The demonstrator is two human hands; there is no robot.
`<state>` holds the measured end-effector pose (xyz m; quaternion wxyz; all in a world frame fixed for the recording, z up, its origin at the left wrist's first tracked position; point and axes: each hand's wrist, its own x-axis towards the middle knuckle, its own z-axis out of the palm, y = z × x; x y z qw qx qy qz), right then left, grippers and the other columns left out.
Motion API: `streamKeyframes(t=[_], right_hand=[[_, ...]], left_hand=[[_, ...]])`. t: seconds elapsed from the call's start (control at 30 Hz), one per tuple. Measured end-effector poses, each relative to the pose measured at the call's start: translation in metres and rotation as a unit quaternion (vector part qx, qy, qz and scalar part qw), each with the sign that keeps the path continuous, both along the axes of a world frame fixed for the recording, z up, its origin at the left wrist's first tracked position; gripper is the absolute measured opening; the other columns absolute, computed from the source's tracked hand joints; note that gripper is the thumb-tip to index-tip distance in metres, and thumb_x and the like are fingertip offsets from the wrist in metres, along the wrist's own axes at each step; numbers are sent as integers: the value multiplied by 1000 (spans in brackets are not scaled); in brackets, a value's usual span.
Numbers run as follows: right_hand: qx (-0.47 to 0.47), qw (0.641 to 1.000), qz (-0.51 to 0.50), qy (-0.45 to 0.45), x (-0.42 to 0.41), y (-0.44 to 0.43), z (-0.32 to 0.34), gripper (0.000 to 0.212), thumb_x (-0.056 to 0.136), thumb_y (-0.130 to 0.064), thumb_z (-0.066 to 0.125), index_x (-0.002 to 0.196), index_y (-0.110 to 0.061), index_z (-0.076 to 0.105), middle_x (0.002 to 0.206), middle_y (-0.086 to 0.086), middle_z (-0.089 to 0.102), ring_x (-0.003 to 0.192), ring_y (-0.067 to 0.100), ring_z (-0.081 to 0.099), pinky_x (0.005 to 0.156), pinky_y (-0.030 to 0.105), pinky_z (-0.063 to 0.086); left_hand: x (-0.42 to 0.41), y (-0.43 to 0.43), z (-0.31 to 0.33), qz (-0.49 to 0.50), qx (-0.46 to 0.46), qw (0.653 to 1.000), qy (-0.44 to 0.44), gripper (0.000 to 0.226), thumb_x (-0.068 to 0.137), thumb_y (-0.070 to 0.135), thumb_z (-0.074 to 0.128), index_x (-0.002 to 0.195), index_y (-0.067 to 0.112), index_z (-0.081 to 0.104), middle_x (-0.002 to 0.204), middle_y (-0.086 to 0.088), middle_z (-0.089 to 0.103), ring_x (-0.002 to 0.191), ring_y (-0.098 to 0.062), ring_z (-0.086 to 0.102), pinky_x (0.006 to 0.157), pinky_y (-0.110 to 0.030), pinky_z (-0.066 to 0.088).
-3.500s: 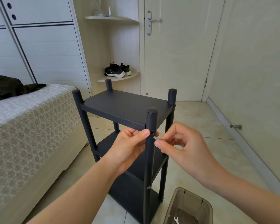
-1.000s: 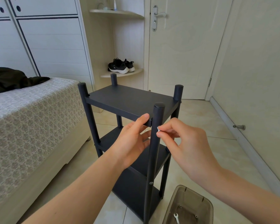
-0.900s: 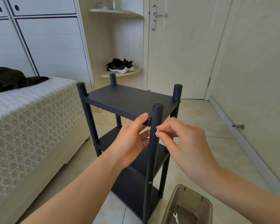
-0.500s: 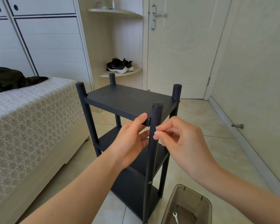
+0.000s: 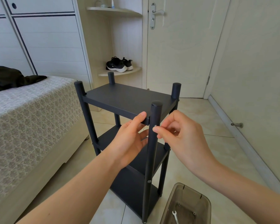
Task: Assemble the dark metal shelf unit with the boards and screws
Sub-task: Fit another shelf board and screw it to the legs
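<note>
The dark metal shelf unit stands upright on the tiled floor with three boards between four round posts. My left hand grips the front edge of the top board, thumb on top and fingers under it, just left of the near post. My right hand pinches a small silver screw between thumb and forefinger, held against the near post just below the top board. Another screw head shows lower on that post.
A bed with a patterned cover lies close on the left, dark clothing on it. A clear brown plastic bin holding a small wrench and screws sits on the floor at bottom right. A closed door and wall stand behind and right.
My right hand's fingers have shifted slightly around the screw at the near post. My left hand keeps its grip on the top board. The shelf unit has not moved.
</note>
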<state>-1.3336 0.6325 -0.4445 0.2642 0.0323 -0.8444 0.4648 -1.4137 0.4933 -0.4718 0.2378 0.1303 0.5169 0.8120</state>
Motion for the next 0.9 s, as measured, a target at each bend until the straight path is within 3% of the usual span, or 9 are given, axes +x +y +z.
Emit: streamKeyframes(t=[0.13, 0.27, 0.37, 0.5, 0.6, 0.7, 0.83, 0.9], right_hand=[[-133, 987, 38, -86, -6, 6, 4, 26, 85, -29, 74, 104, -28, 55, 72, -8, 71, 60, 2, 64, 57, 10, 48], [-80, 995, 37, -51, -9, 7, 5, 27, 84, -27, 74, 100, -37, 55, 78, -4, 67, 67, 7, 62, 65, 19, 49], [-64, 996, 46, -48, -10, 6, 5, 29, 87, -26, 72, 105, -41, 55, 81, -6, 61, 66, 3, 60, 65, 17, 45], [-64, 992, 71, -79, -13, 10, 6, 32, 89, -30, 70, 109, -49, 54, 91, -16, 59, 84, 2, 62, 69, 17, 49], [-181, 966, 111, -148, -18, 17, 7, 39, 81, -29, 79, 106, -53, 61, 107, -8, 65, 104, 7, 63, 77, 29, 58], [-254, 935, 159, -189, -23, 25, 8, 46, 73, -17, 85, 106, -43, 67, 109, 0, 71, 109, 13, 66, 88, 41, 58], [-255, 933, 164, -193, -30, 29, 8, 44, 70, -15, 86, 104, -37, 69, 103, 0, 74, 106, 15, 68, 95, 47, 52], [-240, 938, 160, -194, -32, 30, 9, 43, 69, -16, 87, 103, -36, 69, 101, 0, 74, 105, 15, 68, 98, 47, 50]], left_hand=[[1, 2, 0, -8, 1, 1000, -1, 32, 81, 52, 68, 100, 29, 79, 122, -1, 72, 113, -18, 69, 94, -35, 47], [2, 3, 0, -4, 2, 1000, -9, 37, 81, 52, 67, 108, 28, 76, 120, -1, 73, 111, -17, 70, 90, -34, 48], [3, 3, 2, -2, -5, 1000, -17, 48, 81, 53, 66, 120, 25, 69, 121, 1, 73, 110, -14, 70, 88, -32, 47], [8, 4, 5, -8, -13, 1000, -20, 40, 84, 55, 62, 114, 32, 75, 123, 3, 72, 112, -10, 68, 91, -31, 43], [8, 3, 3, -17, -16, 1000, -11, 41, 89, 57, 58, 119, 32, 73, 128, 1, 70, 117, -10, 66, 92, -30, 42], [9, 0, 2, -17, -33, 999, -6, 38, 92, 55, 55, 117, 34, 75, 132, -3, 67, 120, -12, 64, 89, -27, 45], [13, -7, 5, -21, -52, 998, 21, 45, 92, 44, 59, 128, 18, 65, 130, -1, 68, 120, -12, 64, 105, -32, 43], [15, -11, 13, 22, -109, 993, 51, 45, 87, 40, 66, 122, 12, 63, 120, -1, 73, 113, -14, 68, 108, -38, 46]])
